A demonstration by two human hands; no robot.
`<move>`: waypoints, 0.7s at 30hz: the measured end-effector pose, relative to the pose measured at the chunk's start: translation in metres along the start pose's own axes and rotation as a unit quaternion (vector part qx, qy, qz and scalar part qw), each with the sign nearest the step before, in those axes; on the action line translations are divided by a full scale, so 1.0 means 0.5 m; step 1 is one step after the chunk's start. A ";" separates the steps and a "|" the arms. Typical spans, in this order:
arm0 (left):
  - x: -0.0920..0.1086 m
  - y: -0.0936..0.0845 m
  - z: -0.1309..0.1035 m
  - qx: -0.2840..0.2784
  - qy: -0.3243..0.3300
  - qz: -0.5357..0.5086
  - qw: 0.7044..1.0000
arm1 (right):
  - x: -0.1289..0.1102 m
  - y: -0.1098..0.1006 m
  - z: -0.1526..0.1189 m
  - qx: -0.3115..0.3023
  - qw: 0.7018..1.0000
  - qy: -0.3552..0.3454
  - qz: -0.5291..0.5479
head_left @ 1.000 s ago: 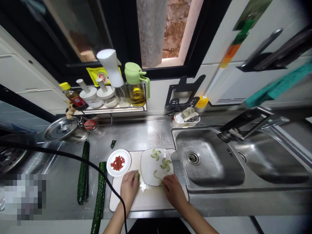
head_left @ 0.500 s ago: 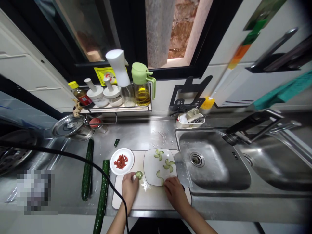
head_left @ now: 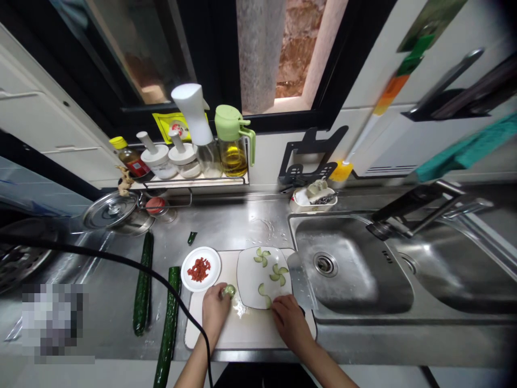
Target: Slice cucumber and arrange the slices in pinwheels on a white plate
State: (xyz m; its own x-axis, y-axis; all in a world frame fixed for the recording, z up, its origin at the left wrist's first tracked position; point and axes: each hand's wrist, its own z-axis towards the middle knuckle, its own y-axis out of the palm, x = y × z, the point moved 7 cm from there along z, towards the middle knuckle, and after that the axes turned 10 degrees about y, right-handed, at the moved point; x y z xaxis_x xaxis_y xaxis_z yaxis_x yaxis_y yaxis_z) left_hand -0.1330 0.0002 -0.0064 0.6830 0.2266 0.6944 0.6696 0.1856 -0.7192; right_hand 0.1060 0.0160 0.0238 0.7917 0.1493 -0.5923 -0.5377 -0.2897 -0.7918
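My left hand (head_left: pixel 215 305) is closed on a small stack of pale green cucumber slices (head_left: pixel 229 291), just left of a white square plate (head_left: pixel 250 269). At the plate's lower right edge, my right hand (head_left: pixel 288 315) has its fingers pressed together on a cucumber piece (head_left: pixel 267 301). Thin cucumber crescents (head_left: pixel 278 275) lie on the plate in pinwheel shapes, two of them fuller and one with few pieces. Beneath the plate is a wet white cutting board (head_left: pixel 258 334). A round white dish (head_left: pixel 183 269) of chopped red bits (head_left: pixel 199 269) overlaps the board's upper left corner.
Left of the board lie a whole cucumber (head_left: pixel 143 291) and a cut one (head_left: pixel 167 323); a cucumber end (head_left: pixel 191 237) sits behind. A black cable (head_left: pixel 133 262) crosses the view. A lidded pot (head_left: pixel 115 213), a seasoning rack (head_left: pixel 194 182) and a double sink (head_left: pixel 351 269) surround the counter.
The view has shifted slightly. Both hands stay nearly in place, the left at the slices and the right at the plate's edge.
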 end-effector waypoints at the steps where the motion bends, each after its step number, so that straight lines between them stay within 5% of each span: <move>1: 0.001 0.000 -0.001 0.003 0.008 0.002 1.000 | 0.000 0.000 0.000 0.000 1.000 0.000 -0.001; 12: 0.028 0.002 -0.018 0.028 0.140 0.076 0.987 | 0.002 0.001 0.000 -0.004 1.000 -0.001 0.003; 21: 0.026 -0.016 -0.004 0.010 0.087 -0.022 0.996 | 0.001 -0.001 0.000 -0.001 1.000 -0.002 0.003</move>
State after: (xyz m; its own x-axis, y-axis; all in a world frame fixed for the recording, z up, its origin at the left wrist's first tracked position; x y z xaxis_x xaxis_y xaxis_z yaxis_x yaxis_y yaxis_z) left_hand -0.1290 -0.0001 0.0081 0.6949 0.0488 0.7174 0.6950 0.2106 -0.6875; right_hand 0.1065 0.0163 0.0240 0.7877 0.1520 -0.5971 -0.5410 -0.2929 -0.7883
